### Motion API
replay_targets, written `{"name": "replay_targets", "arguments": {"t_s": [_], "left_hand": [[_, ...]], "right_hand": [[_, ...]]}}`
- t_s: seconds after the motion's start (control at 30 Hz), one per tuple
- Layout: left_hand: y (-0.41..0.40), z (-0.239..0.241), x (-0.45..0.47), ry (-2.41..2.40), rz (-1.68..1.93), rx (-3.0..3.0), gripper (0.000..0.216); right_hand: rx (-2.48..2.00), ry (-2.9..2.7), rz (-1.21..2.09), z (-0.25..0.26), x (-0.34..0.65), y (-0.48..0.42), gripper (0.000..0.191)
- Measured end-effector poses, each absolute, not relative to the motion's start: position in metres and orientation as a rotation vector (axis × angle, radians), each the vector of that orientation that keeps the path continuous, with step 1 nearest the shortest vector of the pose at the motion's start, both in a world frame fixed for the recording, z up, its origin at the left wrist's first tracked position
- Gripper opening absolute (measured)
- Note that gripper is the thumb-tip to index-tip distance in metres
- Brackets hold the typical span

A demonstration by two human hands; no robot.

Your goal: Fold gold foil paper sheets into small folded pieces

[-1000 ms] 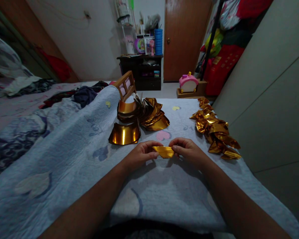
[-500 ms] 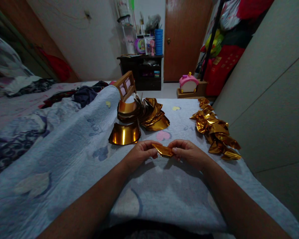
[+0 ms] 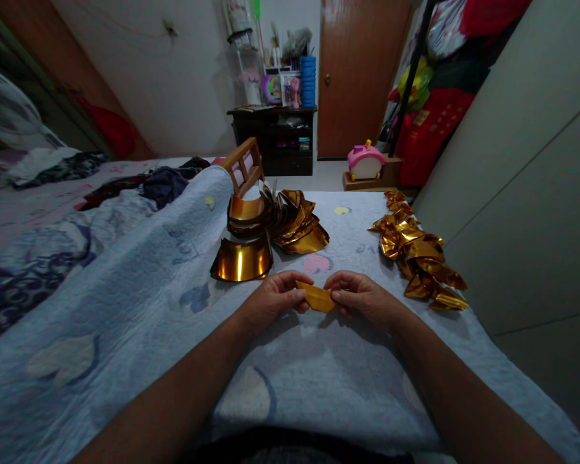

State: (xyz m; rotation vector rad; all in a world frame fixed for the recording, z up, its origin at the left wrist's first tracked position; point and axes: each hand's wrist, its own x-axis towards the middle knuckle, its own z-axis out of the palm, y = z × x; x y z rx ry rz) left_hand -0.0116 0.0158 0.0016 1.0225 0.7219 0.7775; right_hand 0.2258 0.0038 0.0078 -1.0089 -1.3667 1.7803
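A small folded piece of gold foil paper is pinched between both my hands just above the blue quilt. My left hand grips its left end with closed fingers. My right hand grips its right end the same way. Beyond my hands stands a stack of curled gold foil sheets. To the right lies a row of folded gold foil pieces.
A wooden chair back rises behind the foil stack. Clothes lie on the bed at the left. A grey wardrobe stands close on the right. A dark shelf unit, a door and a pink toy are at the far wall.
The foil piece has turned slightly between my fingers, now tilting down to the right. My hands have stayed in nearly the same place.
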Motion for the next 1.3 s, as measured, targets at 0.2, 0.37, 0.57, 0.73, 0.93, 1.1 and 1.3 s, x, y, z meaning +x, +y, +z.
{"name": "replay_targets", "arguments": {"t_s": [0.2, 0.37, 0.57, 0.73, 0.93, 1.1, 1.3], "left_hand": [[0.0174, -0.0004, -0.0119, 0.740, 0.787, 1.065, 0.041], [0.0181, 0.0011, -0.0108, 0.788, 0.809, 1.058, 0.044], [0.0190, 0.0023, -0.0106, 0.778, 0.812, 1.039, 0.045], [0.0198, -0.0002, -0.0112, 0.756, 0.840, 0.973, 0.043], [0.0188, 0.0018, -0.0118, 0.727, 0.845, 0.913, 0.039], [0.0168, 0.0059, -0.0131, 0.650, 0.806, 0.928, 0.037], [0.0180, 0.0007, -0.0151, 0.646, 0.778, 0.949, 0.039]], "right_hand": [[-0.998, -1.444, 1.751, 0.0075, 0.2273, 0.0033, 0.026], [-0.975, -1.443, 1.758, 0.0065, 0.2291, 0.0033, 0.028], [-0.916, -1.346, 1.844, 0.0092, 0.2297, 0.0029, 0.032], [-0.872, -1.275, 1.935, 0.0108, 0.2303, 0.0015, 0.039], [-0.842, -1.228, 1.976, 0.0040, 0.2312, 0.0028, 0.033], [-0.818, -1.227, 1.983, 0.0030, 0.2322, 0.0035, 0.037], [-0.824, -1.210, 2.014, 0.0050, 0.2321, 0.0020, 0.037]]}}
